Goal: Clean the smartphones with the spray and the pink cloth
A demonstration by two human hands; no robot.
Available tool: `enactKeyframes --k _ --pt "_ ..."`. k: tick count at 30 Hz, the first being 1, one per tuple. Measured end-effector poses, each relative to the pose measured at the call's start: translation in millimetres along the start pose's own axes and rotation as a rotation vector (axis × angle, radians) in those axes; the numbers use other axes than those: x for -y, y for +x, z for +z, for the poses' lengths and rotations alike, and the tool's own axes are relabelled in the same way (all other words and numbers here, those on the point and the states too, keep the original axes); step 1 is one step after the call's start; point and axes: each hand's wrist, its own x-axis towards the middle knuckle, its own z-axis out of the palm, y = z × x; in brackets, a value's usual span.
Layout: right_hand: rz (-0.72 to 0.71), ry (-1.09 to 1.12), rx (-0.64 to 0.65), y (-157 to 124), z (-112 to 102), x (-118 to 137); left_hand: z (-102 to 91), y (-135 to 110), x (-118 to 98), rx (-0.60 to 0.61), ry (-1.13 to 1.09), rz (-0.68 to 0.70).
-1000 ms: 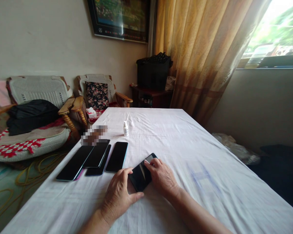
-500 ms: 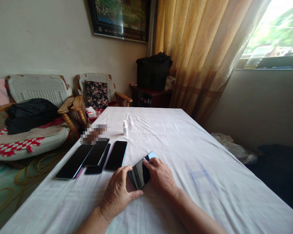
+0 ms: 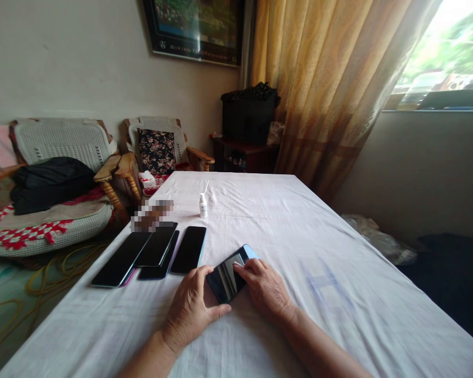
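A dark smartphone (image 3: 226,278) with a glossy, reflecting screen lies at a slant over the white tablecloth, near the table's front. My left hand (image 3: 191,310) grips its left end, with the fingers at the far edge and the thumb at the near corner. Over the right part of the screen, my right hand (image 3: 266,289) is closed with its fingertips at the glass. A small whitish bit shows at those fingertips, too small to name. Left of my hands lies a single black-screened phone (image 3: 189,250), beside an overlapping group of several phones (image 3: 157,244).
A small white bottle (image 3: 203,206) stands upright beyond the phones. A blurred-out brown item (image 3: 152,215) is at the table's left edge. The white tablecloth (image 3: 284,220) has creases and a faint blue mark on the right. Armchairs (image 3: 63,142) stand beyond the left side.
My right hand has slid slightly to the right and toward me over the screen. My left hand keeps its hold, and the phone stays in nearly the same place.
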Motion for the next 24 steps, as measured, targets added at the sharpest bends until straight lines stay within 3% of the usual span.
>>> enactKeyframes --k 8,15,22,24 --pt "-0.218 0.061 -0.038 -7 2 23 2.4 -2 2 -0.012 -0.021 -0.027" --pt "0.004 -0.033 -0.008 -4 1 -1 2.0 -2 2 0.011 -0.030 -0.040" --pt "-0.187 0.043 -0.016 -13 1 23 2.6 -3 3 0.007 0.005 -0.012" --pt "-0.186 0.043 -0.021 -14 1 23 2.5 -3 3 0.008 0.019 -0.002"
